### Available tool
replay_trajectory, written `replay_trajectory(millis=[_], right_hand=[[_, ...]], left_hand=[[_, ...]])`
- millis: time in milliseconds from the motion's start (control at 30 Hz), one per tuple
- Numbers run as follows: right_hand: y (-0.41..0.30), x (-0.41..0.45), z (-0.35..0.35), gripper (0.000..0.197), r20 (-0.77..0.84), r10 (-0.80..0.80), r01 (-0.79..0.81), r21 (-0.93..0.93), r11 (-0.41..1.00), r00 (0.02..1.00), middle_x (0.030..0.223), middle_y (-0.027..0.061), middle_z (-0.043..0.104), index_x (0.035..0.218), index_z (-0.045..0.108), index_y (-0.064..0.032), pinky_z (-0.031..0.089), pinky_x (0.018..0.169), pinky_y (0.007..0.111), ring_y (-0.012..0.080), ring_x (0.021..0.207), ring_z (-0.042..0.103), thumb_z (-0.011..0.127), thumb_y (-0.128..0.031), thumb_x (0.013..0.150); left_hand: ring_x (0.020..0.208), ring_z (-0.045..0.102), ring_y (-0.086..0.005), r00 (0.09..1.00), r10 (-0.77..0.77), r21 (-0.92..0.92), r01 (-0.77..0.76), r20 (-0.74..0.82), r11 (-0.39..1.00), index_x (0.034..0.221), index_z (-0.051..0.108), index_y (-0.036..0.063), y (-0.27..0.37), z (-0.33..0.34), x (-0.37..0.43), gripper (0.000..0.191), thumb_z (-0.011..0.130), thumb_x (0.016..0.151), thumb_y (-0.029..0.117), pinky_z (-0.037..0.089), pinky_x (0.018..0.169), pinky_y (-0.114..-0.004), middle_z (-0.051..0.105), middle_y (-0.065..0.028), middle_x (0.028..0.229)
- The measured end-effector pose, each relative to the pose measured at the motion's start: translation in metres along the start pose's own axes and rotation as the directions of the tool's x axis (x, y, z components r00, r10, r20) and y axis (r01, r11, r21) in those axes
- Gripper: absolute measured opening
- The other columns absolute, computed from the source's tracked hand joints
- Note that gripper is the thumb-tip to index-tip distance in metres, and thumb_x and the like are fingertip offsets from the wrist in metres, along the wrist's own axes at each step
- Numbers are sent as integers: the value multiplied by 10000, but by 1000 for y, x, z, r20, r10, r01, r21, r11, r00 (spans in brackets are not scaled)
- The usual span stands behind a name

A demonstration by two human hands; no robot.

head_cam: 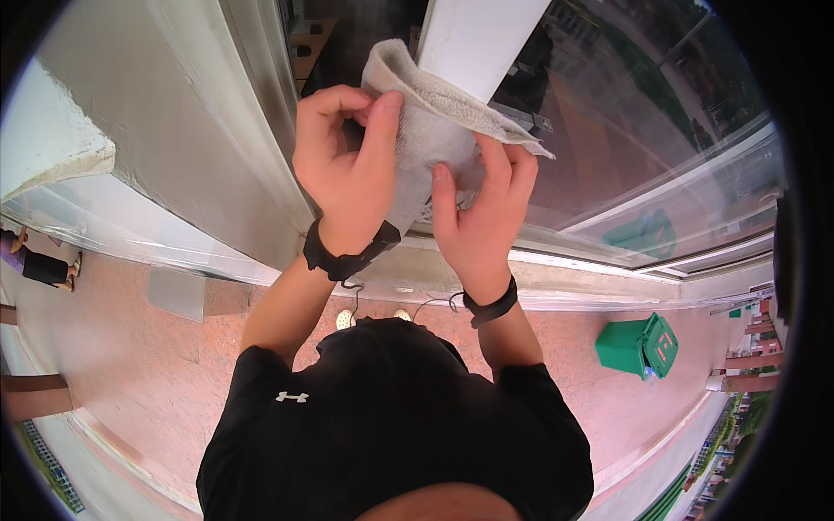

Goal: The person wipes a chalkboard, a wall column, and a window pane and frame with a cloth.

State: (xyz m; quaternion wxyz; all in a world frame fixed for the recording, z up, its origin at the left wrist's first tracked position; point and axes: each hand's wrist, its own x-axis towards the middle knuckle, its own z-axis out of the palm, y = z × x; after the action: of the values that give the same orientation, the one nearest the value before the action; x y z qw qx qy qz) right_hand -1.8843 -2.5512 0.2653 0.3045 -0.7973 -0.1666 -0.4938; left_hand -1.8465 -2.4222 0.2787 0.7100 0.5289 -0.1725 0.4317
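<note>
A folded, pale grey terry cloth is held up in front of a white window frame. My left hand pinches its left part between thumb and fingers. At its lower right edge, my right hand has its fingertips on the cloth, partly hidden behind it, with the thumb on the near side. Each wrist wears a black band with a thin dark cord hanging near it. Glass panes lie behind and to the right of the cloth.
A window sill runs below my hands. Left of them stands a pale wall column. On the reddish paved floor stands a green wheeled bin, with its lid tilted. Another person is at the far left.
</note>
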Motion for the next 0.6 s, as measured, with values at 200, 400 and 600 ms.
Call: replay_trajectory(millis=[200,400,600], right_hand=[[4,-18,-2,518,26,49,-49,-25,998,998,1080,131,522,1313,618,-97,444,812,421,300,930,517,744,-157,814],[-3,33,-19,540,-15,-65,65,-32,997,998,1043,85,547,1351,613,-120,435,764,403,270,883,523,723,-178,825],[-1,-3,1,613,42,-80,85,-153,985,996,1104,111,559,1446,545,-140,445,782,418,290,906,521,694,-193,854]], left_hand=[[1053,560,-207,893,297,216,-381,337,899,1342,548,-30,-11,-10,-7,440,647,918,30,477,893,-332,521,-175,1344],[1081,565,-267,906,278,254,-365,320,896,1383,531,-34,-1,3,9,508,661,895,20,486,905,-355,532,-191,1325],[1183,535,-339,932,56,384,-202,358,901,1425,479,-35,-17,-18,-27,559,664,901,32,461,964,-386,508,-211,1339]])
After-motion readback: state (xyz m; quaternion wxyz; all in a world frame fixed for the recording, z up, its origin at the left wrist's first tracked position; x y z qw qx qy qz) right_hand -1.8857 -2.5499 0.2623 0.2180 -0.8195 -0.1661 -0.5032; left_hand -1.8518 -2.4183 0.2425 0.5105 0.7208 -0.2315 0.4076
